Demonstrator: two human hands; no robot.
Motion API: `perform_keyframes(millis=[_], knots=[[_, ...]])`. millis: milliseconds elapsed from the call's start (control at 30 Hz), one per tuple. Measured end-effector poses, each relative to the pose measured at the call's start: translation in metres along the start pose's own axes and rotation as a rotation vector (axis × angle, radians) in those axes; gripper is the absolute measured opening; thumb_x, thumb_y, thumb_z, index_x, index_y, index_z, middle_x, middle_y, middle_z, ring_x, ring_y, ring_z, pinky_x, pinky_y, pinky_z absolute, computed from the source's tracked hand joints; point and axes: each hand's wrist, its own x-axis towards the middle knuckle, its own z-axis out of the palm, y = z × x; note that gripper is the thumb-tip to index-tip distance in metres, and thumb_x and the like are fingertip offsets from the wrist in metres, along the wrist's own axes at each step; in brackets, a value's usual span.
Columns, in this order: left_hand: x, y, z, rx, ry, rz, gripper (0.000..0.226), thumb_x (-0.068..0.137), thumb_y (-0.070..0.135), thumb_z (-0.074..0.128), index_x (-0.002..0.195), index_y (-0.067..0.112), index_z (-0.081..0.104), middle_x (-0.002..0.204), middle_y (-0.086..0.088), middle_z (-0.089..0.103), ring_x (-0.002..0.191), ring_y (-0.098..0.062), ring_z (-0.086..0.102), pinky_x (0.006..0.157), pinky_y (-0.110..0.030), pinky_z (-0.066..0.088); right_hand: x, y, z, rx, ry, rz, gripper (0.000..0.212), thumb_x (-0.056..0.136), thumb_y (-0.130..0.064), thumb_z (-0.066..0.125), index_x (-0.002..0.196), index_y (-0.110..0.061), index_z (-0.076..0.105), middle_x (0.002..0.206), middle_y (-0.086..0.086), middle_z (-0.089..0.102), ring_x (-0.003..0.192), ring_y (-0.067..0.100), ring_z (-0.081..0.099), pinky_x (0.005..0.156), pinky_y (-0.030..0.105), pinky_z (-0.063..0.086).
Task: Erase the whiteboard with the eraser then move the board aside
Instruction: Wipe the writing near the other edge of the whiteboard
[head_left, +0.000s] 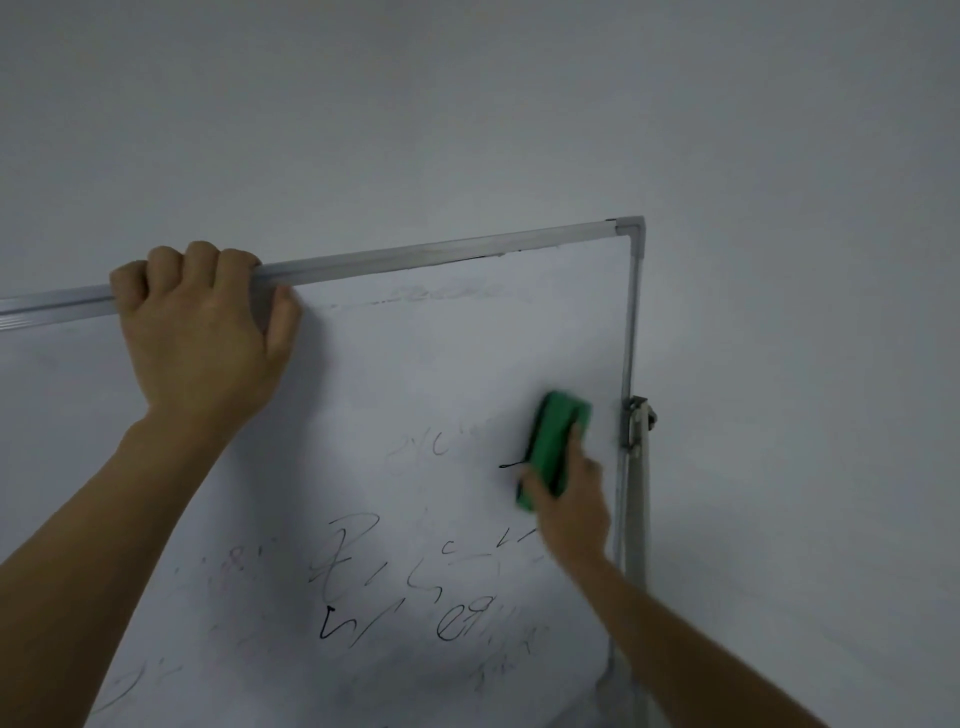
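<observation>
The whiteboard (441, 364) with a silver metal frame fills the lower middle of the head view, tilted so its top edge rises to the right. Black marker scribbles and faint smears remain on its lower half. My left hand (202, 332) grips the top frame rail, fingers curled over the edge. My right hand (571, 499) presses a green eraser (558, 431) flat against the board near its right edge, beside a short black stroke. The eraser looks blurred from motion.
A plain grey wall (519, 104) stands behind the board. The board's stand post and pivot bracket (638, 421) run down just outside its right frame edge.
</observation>
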Motion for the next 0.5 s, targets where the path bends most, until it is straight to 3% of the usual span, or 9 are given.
perform_keyframes(millis=[67,133,233,367,500], knots=[[0.001,0.004,0.000,-0.005,0.004,0.008,0.039,0.097,0.037,0.045,0.101,0.000,0.059,0.086,-0.021,0.056,0.083,-0.037,0.045,0.083,-0.045,0.026,0.052,-0.001,-0.023,0.161,0.067,0.238,0.090,0.083,-0.056,0.060,0.152,-0.036,0.006,0.133,0.013,0.049,0.111,0.030,0.054,0.090,0.042,0.049],[0.002,0.007,0.002,-0.003,0.012,0.009,0.038,0.097,0.036,0.046,0.100,0.000,0.059,0.085,-0.021,0.057,0.083,-0.036,0.046,0.083,-0.044,0.025,0.063,-0.010,-0.027,0.267,0.088,0.344,0.090,0.084,-0.055,0.061,0.153,-0.034,0.006,0.140,0.014,0.044,0.120,0.032,0.050,0.097,0.045,0.046],[0.001,0.006,0.004,0.001,0.015,-0.016,0.038,0.096,0.036,0.047,0.098,0.000,0.059,0.084,-0.021,0.057,0.083,-0.036,0.046,0.083,-0.044,0.025,-0.001,-0.032,0.004,0.186,0.022,0.220,0.087,0.086,-0.055,0.058,0.152,-0.039,0.003,0.125,0.007,0.048,0.104,0.029,0.058,0.090,0.042,0.050],[0.000,-0.001,0.004,0.007,0.019,-0.013,0.038,0.097,0.037,0.046,0.099,0.001,0.059,0.085,-0.020,0.056,0.083,-0.037,0.045,0.083,-0.045,0.026,-0.102,-0.043,0.032,0.101,-0.195,-0.037,0.091,0.078,-0.072,0.047,0.148,-0.046,-0.006,0.117,-0.011,0.037,0.095,0.006,0.055,0.081,0.024,0.054],[0.000,-0.003,0.002,-0.010,0.005,0.010,0.038,0.097,0.036,0.046,0.100,0.001,0.059,0.086,-0.020,0.057,0.084,-0.037,0.047,0.083,-0.045,0.027,-0.021,-0.026,0.009,0.140,-0.048,0.044,0.090,0.080,-0.062,0.060,0.151,-0.039,0.011,0.114,0.000,0.049,0.089,0.017,0.058,0.080,0.038,0.055]])
